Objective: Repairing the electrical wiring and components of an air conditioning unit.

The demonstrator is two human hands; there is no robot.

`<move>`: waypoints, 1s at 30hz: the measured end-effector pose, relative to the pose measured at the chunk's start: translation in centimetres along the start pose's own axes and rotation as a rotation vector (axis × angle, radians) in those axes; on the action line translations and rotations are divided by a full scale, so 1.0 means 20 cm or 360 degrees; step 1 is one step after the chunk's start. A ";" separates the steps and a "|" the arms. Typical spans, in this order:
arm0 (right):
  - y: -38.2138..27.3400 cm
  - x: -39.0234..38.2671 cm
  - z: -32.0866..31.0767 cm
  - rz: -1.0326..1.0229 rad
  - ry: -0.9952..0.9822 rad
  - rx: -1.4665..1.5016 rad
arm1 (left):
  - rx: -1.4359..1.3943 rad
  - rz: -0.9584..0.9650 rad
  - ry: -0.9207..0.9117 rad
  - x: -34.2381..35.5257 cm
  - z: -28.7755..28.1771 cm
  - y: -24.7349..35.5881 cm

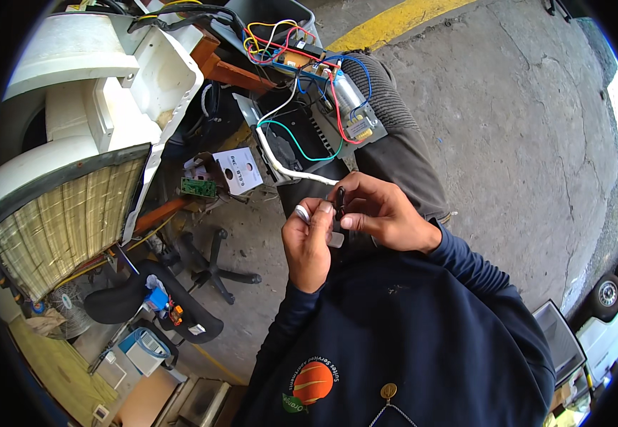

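In front of my chest my two hands meet, closed, on a small dark piece [340, 201]. My left hand [307, 249] pinches it from the left with thumb and fingers. A white rounded end [302, 213] shows at its fingers, and a small grey piece [335, 240] sticks out below them. From the other side my right hand [388, 215] grips the same dark piece. A thick white cable [280, 167] runs from an opened metal control tray [252, 110] to my right fingertips. Fingers cover most of the dark piece, so its kind is unclear.
Wires, a silver capacitor [350, 95] and a transformer [359, 129] sit on the tray over my legs. Left of it are a white box [238, 171], a green circuit board [198, 187] and a white appliance casing [81, 57]. A black chair [173, 306] stands lower left.
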State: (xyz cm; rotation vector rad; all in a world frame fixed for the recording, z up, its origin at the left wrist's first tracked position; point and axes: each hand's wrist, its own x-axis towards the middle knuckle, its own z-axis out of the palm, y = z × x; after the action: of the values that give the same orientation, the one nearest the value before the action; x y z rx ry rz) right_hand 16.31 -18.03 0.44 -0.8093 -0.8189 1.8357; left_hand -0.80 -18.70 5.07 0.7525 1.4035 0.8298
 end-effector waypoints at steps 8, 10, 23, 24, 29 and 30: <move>-0.05 -0.01 0.03 0.0125 0.0216 -0.0439 | -0.0036 0.0019 -0.0004 0.01 0.01 -0.02; -0.04 -0.01 0.03 0.0129 0.0288 -0.0523 | -0.0075 0.0037 0.0010 0.00 0.01 -0.02; -0.05 0.02 -0.10 0.0197 0.0259 0.0514 | -0.0381 0.0044 -0.0142 0.03 -0.06 0.04; -0.05 0.01 -0.08 0.0149 0.0216 0.0343 | -0.0382 0.0046 -0.0145 0.03 -0.06 0.03; -0.08 0.03 0.02 -0.0157 0.0036 -0.0448 | 0.0006 0.0049 -0.0192 0.00 -0.03 0.01; -0.07 0.03 0.01 -0.0189 0.0001 -0.0498 | 0.0053 0.0149 -0.0157 0.00 -0.01 0.02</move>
State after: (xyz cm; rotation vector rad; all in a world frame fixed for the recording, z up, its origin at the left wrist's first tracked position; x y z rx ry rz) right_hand 16.60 -16.99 1.64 -0.9344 -1.1477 1.6242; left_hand -1.04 -18.47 5.38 0.8790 1.3050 0.8324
